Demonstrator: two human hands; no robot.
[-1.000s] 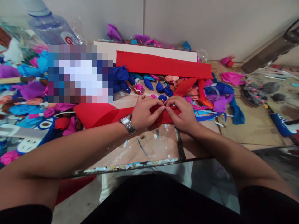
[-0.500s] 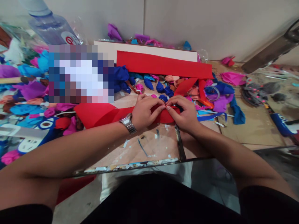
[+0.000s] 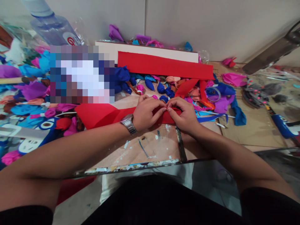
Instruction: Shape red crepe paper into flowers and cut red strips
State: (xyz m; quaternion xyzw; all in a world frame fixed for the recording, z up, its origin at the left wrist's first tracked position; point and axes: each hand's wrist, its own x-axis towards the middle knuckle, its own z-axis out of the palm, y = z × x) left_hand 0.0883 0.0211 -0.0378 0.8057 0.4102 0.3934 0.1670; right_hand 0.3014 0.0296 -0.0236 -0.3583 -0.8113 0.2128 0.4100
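Both thumbs and fingertips meet at the upper edge of a red crepe paper strip [image 3: 100,116], which lies across the worktable and widens to the left. My left hand [image 3: 145,114], with a metal watch [image 3: 128,123] on its wrist, pinches the strip from the left. From the right, my right hand [image 3: 184,114] pinches it at the same spot, the fingertips of the two hands touching. Just beyond the hands are small blue and pink paper pieces [image 3: 161,87]. A second, flat red strip [image 3: 164,65] rests farther back on a white board [image 3: 105,47].
Crumpled coloured paper pieces [image 3: 35,89] crowd the left side, near a clear plastic bottle [image 3: 52,28]. At the right, a tape roll [image 3: 212,94] and a blue-handled tool [image 3: 282,125] lie by cardboard [image 3: 250,131]. A wall stands behind; the table's front edge [image 3: 131,168] is close to my body.
Hardly anything differs. Both hands keep their pinch on the red strip at nearly the same place, and the whole view has shifted very slightly.
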